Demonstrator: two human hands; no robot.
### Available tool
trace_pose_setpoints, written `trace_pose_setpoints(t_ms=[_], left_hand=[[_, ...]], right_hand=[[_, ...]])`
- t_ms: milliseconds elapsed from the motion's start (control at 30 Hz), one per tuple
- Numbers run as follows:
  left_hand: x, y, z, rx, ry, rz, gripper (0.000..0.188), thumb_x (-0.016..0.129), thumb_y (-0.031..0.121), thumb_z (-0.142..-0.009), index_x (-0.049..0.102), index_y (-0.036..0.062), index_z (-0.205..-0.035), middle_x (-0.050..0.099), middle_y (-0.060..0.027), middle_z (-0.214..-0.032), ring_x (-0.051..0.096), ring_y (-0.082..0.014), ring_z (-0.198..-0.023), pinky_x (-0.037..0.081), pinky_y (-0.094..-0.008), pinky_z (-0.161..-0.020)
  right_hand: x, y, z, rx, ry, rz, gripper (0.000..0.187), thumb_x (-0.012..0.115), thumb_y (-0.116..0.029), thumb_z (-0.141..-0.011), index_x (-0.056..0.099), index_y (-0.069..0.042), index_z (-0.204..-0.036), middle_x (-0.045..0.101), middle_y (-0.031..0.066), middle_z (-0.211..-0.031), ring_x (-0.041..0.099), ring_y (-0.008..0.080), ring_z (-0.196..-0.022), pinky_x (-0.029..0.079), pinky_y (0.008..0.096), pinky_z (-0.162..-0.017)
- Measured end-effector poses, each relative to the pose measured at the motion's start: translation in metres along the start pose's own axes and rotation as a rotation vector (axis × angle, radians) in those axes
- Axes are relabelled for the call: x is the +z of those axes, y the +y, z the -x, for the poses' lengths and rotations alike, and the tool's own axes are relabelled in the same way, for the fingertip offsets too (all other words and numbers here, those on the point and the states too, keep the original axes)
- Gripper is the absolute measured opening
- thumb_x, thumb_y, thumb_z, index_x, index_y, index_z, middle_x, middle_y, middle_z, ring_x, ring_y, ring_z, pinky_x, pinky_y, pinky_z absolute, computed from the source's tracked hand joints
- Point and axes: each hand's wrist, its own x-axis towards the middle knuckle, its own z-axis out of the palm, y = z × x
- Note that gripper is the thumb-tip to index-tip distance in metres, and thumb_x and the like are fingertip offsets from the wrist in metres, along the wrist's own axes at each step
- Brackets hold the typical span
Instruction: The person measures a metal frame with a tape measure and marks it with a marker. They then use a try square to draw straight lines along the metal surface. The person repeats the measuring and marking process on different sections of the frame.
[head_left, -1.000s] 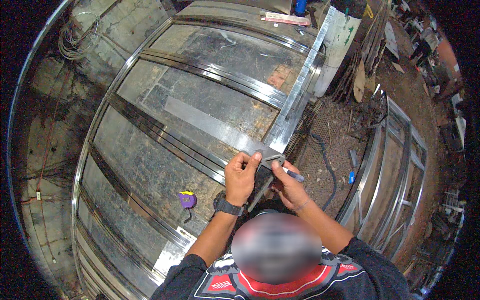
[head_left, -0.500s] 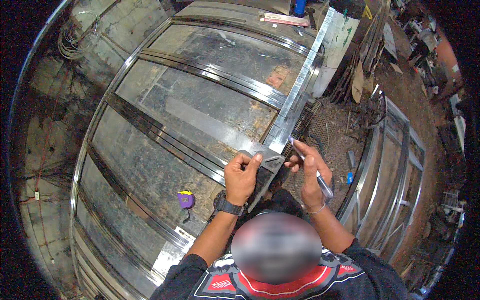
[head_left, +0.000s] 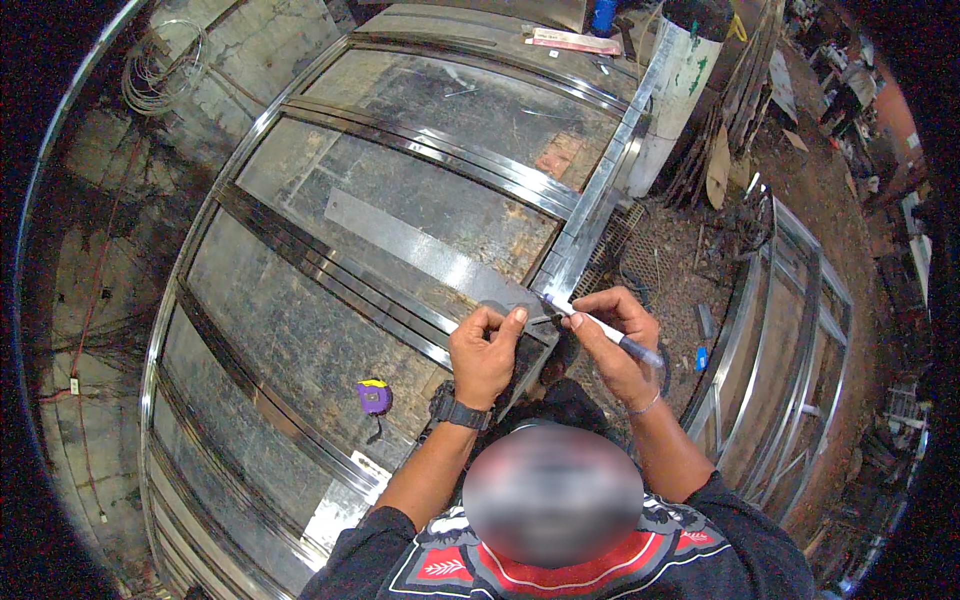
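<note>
My left hand [head_left: 485,350] pinches the near end of a flat grey metal strip [head_left: 400,240] with its thumb on top. The strip lies slantwise over the metal frame and has a hole at its far end. In my right hand [head_left: 622,345] is a marker pen [head_left: 598,328], pale in the barrel and purplish at both ends. Its tip points left, at the near end of a long silvery metal bar [head_left: 596,205], close to the left fingers. Whether the tip touches the metal, I cannot tell. The bar runs away along the frame's right side.
A purple and yellow tape measure [head_left: 373,398] sits on the dark panel left of my hand. The large metal frame [head_left: 330,270] has several crossbars. Another metal frame [head_left: 775,350] stands at the right. Far off are a blue container [head_left: 603,16] and a coil of wire [head_left: 165,65].
My right hand has shifted slightly left, and the marker now lies flatter, its tip moved left toward the left fingers. My left hand has stayed in place on the strip.
</note>
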Motion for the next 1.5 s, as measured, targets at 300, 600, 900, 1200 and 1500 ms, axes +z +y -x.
trace_pose_setpoints(t_ms=[300,600,900,1200,1500], left_hand=[[0.000,-0.001,0.000,0.025,0.010,-0.032,0.037,0.078,0.024,-0.090,0.058,0.0014,-0.069,0.050,0.0027,-0.061,0.041,-0.0058,-0.061,0.036,-0.0272,-0.054],[-0.003,-0.001,0.000,-0.002,0.001,-0.015,0.036,0.077,0.023,-0.091,0.059,0.0026,-0.068,0.052,0.0035,-0.061,0.043,-0.0057,-0.060,0.037,-0.0275,-0.055],[0.003,-0.010,-0.003,0.000,0.015,-0.028,0.037,0.077,0.027,-0.091,0.061,0.0028,-0.068,0.055,0.0021,-0.062,0.045,-0.0059,-0.059,0.037,-0.0274,-0.053],[0.002,-0.010,-0.005,-0.083,0.059,-0.112,0.033,0.077,0.027,-0.091,0.064,0.0013,-0.074,0.058,0.0007,-0.065,0.048,-0.0062,-0.062,0.039,-0.0280,-0.055],[0.003,-0.014,0.003,-0.070,0.136,-0.219,0.025,0.076,0.024,-0.090,0.067,0.0012,-0.088,0.062,-0.0039,-0.076,0.056,-0.0117,-0.070,0.046,-0.0298,-0.064]], right_hand=[[-0.002,0.002,0.003,-0.067,-0.025,0.143,0.016,0.070,-0.013,-0.093,0.065,-0.001,-0.103,0.071,0.0065,-0.093,0.067,0.0114,-0.086,0.053,0.0270,-0.078],[-0.013,0.009,0.016,0.065,0.174,-0.027,0.032,0.066,-0.026,-0.099,0.064,-0.002,-0.119,0.070,0.0099,-0.098,0.068,0.0145,-0.083,0.055,0.0295,-0.074],[0.037,0.062,0.010,0.525,-0.087,-0.623,0.035,0.076,-0.019,-0.091,0.064,-0.006,-0.121,0.070,0.0035,-0.110,0.066,0.0149,-0.098,0.055,0.0332,-0.083],[0.026,0.070,-0.012,0.678,-0.283,-0.641,0.029,0.078,-0.019,-0.089,0.068,-0.015,-0.116,0.071,-0.0026,-0.104,0.067,0.0115,-0.094,0.054,0.0308,-0.075],[0.018,0.089,-0.027,0.812,-0.368,-0.696,0.027,0.076,-0.018,-0.090,0.067,-0.017,-0.116,0.070,-0.0021,-0.109,0.067,0.0131,-0.096,0.055,0.0322,-0.075]])
